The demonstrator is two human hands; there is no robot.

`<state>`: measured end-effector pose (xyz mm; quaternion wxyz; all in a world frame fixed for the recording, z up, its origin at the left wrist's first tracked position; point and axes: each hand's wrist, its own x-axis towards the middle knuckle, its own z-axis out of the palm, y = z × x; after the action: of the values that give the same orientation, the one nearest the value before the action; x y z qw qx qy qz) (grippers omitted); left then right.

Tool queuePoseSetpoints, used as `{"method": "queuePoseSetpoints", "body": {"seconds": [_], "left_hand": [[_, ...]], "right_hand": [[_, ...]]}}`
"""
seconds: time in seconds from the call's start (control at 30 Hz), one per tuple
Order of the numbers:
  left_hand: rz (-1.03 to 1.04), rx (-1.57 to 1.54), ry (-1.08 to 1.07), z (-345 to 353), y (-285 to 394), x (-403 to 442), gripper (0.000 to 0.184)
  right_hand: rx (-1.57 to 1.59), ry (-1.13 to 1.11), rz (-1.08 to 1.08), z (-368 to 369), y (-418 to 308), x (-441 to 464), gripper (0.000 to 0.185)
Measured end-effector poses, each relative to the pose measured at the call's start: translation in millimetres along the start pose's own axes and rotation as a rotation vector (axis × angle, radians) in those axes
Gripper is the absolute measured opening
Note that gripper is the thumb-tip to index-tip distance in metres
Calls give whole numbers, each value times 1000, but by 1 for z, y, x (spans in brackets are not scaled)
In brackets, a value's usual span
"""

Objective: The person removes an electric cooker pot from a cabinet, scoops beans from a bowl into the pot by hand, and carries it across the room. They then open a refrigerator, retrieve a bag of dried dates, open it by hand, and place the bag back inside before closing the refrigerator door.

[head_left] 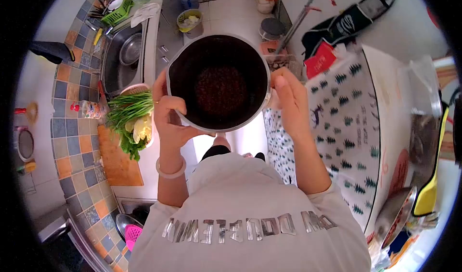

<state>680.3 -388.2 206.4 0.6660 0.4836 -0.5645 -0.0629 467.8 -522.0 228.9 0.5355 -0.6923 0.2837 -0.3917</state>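
Pot (219, 48) is up in midair between both hands, mouth toward the camera, dark stuff (220, 91) in the bottom. Left hand (168, 106) has its fingers bent, clamping the rim and side. Right hand (291, 99) has fingers curled in at the opposite side, probably round a handle, hard to tell from up here. My worry: if either grip slips, it tips and spills. Swinging left could also clip the greens (130, 108).
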Motion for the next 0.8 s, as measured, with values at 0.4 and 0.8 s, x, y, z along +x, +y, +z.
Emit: {"method": "queuePoseSetpoints", "body": {"seconds": [0.4,0.8], "left_hand": [[-132,102,220,-112,-127,83,97],[-606,175,468,-174,-211,126,108]], "right_hand": [[-16,-176,63,151,55,195,33],[47,-428,-33,280,90,349,31]]}}
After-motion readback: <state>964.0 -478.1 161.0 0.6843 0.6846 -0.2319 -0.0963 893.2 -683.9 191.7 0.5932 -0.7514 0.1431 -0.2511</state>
